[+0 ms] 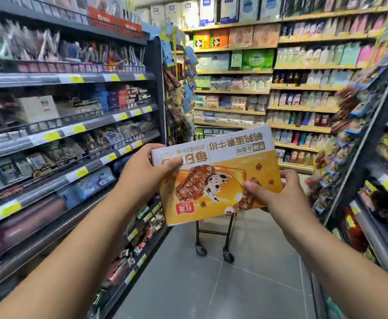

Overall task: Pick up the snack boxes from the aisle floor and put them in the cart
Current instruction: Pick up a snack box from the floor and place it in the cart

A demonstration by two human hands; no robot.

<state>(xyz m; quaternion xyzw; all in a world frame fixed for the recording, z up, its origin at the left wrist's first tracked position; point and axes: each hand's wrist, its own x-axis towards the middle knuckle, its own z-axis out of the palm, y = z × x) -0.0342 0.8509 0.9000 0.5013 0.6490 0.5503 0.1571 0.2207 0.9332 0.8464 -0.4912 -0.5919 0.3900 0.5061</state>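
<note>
Left hand (147, 173) pinches the upper left corner of the flat yellow-and-white cardboard snack box (211, 180), thumb on the printed face, fingers behind it; right hand (278, 194) pinches the lower right edge the same way, thumb in front, fingers hidden at the back; both hands are clamped on the one box, nothing else held; box is up in the air, face toward the camera, print upside down, top edge higher on the right; it sits directly between the camera and the black wire-frame shopping cart (213, 233), hiding most of the basket; only the cart's lower frame and two castors show below the box, plus what looks like a strip of basket rim above it; cart stands on the grey tiled aisle floor (246, 291), further down the aisle than the hands, with stocked grey metal shelf racks (73, 125) on either side of it.

Progress, my read: pick-up for this box is done; drop into the cart is not; box looks short of the cart, not over the basket; cart contents are hidden, so cannot tell how many boxes are in it; floor on the near side of the cart shows no other boxes, but floor beyond the cart and under the camera is out of view; so at least one placement left, maybe more.
</note>
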